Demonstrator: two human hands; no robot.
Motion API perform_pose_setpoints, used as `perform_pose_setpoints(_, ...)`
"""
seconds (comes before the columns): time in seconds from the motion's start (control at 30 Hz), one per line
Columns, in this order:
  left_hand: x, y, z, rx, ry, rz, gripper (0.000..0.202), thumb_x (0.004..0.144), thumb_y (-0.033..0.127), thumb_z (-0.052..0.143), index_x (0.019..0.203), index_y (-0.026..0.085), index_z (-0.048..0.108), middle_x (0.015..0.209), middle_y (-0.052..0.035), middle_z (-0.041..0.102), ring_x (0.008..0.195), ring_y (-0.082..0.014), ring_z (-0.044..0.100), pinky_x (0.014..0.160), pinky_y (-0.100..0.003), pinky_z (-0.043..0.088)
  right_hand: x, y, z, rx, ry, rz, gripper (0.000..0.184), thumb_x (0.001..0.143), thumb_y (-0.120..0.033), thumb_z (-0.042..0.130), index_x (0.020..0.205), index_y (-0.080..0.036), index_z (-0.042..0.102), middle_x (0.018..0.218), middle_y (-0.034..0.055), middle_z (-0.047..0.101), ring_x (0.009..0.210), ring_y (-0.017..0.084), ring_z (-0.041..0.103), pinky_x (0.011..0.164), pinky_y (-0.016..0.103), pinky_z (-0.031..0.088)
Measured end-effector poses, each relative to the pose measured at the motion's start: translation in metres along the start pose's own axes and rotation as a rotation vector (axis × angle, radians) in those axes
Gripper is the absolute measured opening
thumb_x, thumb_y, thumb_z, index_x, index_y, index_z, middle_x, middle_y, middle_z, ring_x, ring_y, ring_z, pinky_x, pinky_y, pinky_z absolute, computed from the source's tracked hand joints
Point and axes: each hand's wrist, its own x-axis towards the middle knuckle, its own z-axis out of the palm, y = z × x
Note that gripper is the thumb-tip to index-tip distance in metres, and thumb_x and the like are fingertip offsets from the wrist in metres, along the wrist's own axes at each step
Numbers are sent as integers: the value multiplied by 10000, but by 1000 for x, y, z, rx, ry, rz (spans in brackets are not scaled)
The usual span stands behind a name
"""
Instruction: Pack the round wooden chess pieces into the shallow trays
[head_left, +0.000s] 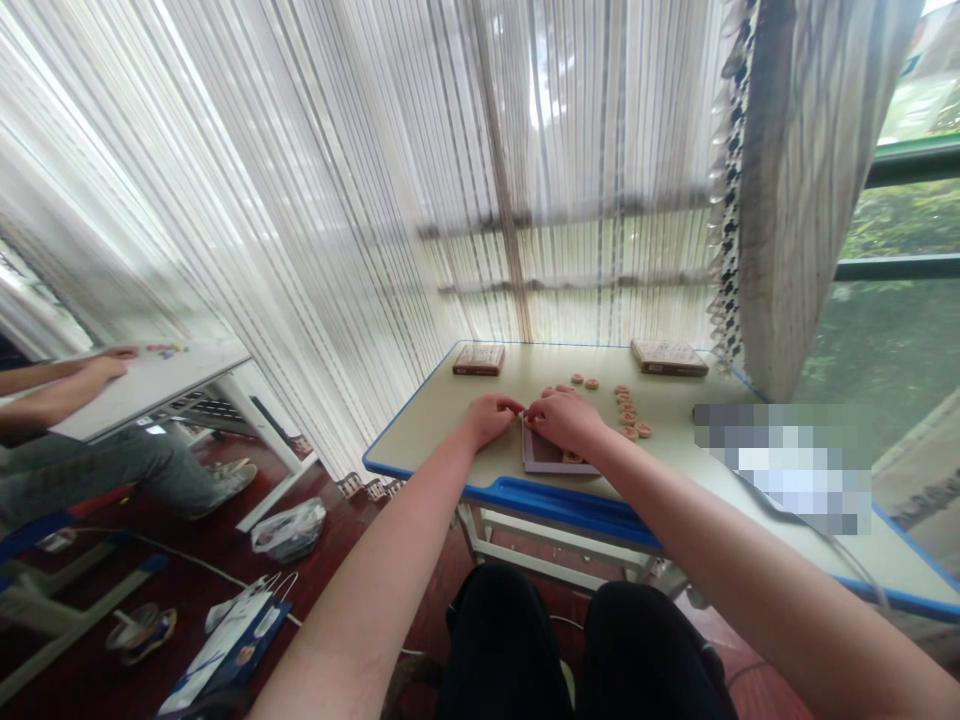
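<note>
A shallow greyish-purple box tray (555,467) lies near the front edge of the desk. My left hand (493,418) is at the tray's back left corner, its fingertips pressed together on the rim. Over the tray reaches my right hand (564,415), fingers curled down; a small tan edge, apparently a round wooden piece, shows under its fingertips. Another round wooden piece (573,457) lies inside the tray, partly covered by my right wrist. More pieces are just behind my right hand. Several others form a column of round wooden pieces (625,408) to the right.
Two flat boxes, a left one (478,359) and a right one (667,358), lie at the desk's back. A blurred-out object (787,470) is on the right. Striped curtains (337,200) hang behind. At left, another person's hands (112,362) rest on a white table.
</note>
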Motion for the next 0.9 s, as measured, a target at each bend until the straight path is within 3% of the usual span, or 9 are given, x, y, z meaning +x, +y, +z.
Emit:
perform_pose_setpoints(0.4, -3, 7, -4, -6, -8, -53, 291, 697, 174, 513, 898, 216, 719, 897, 6, 706, 891, -152, 604, 873, -248, 442, 1, 2, 1, -14, -6, -2, 267, 825, -380, 466, 928, -280, 691, 948, 56, 643, 932, 216, 501, 747, 284, 354)
perform_pose_setpoints(0.77, -2, 4, -4, 18, 1, -14, 284, 700, 184, 516, 895, 220, 720, 886, 6, 708, 883, -156, 609, 849, -244, 450, 0, -3, -3, -7, -12, 20, 310, 839, -418, 448, 943, -256, 691, 965, 76, 637, 956, 228, 504, 763, 298, 368)
perform_pose_setpoints(0.9, -1, 2, -3, -17, -8, -10, 280, 705, 178, 512, 890, 204, 720, 874, -4, 710, 875, -161, 612, 841, -245, 449, 5, 17, -2, 35, 73, 68, 298, 820, -402, 468, 976, -264, 680, 995, 64, 621, 944, 219, 504, 783, 301, 368)
